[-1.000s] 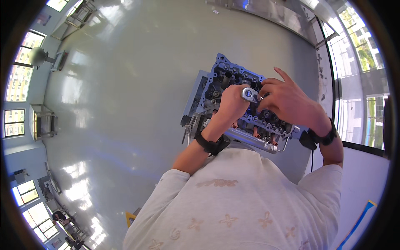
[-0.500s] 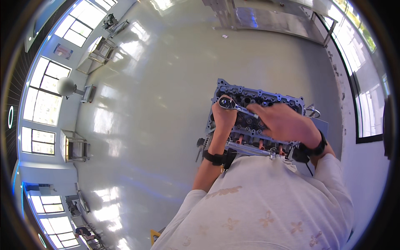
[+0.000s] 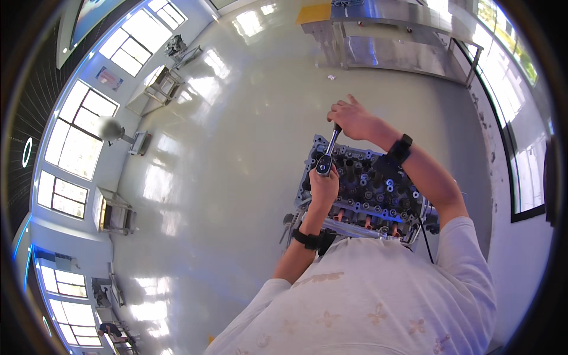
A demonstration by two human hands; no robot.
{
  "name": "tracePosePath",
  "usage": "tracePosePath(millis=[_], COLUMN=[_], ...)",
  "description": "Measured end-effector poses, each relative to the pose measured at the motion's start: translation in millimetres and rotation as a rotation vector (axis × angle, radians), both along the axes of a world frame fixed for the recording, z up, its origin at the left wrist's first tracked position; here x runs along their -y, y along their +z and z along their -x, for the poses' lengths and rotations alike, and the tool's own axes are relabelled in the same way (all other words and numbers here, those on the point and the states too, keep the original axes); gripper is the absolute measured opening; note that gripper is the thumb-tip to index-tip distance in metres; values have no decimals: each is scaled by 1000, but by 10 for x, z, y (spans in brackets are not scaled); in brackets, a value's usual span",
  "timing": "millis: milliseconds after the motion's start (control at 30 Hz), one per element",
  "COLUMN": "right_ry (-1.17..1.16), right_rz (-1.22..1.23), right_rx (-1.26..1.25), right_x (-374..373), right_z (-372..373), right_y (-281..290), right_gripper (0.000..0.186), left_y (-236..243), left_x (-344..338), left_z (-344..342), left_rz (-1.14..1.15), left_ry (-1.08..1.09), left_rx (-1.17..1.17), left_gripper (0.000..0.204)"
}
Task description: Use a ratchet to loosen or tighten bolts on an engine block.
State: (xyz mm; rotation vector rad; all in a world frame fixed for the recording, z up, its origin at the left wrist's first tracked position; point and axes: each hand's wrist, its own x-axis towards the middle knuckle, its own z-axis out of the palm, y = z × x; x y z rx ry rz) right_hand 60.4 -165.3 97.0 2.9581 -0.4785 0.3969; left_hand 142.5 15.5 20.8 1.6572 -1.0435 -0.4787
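A chrome ratchet wrench (image 3: 329, 152) stands over the left end of a grey engine cylinder head (image 3: 378, 200), its handle pointing away from me. My left hand (image 3: 323, 190) is closed just under the ratchet's round head; whatever joins it below is hidden by the fingers. Beyond the far edge of the cylinder head, my right hand (image 3: 355, 121) is wrapped round the dark end of the handle, thumb sticking out. Valve parts and bolts show in rows across the cylinder head. Orange-brown parts (image 3: 368, 222) line its near side.
A metal workbench (image 3: 402, 56) stands at the far right, near the wall and windows. Along the left wall are several stands and small tables (image 3: 113, 212). Another person (image 3: 111, 331) is far off at the lower left. A small white scrap (image 3: 332, 77) lies on the floor.
My right hand has swung away from me, turning the ratchet handle from pointing right to pointing away. My left hand stays at the ratchet's head. The view has shifted a little.
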Motion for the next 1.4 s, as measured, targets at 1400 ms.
tracePosePath(millis=[1400], right_ry=[-73], right_rz=[-174], right_rx=[-434], right_x=[-303], right_z=[10], right_y=[301], right_gripper=[31], left_y=[92], left_x=[-131], left_z=[-5], left_rz=[54], left_ry=[57], left_rx=[172], left_gripper=[11])
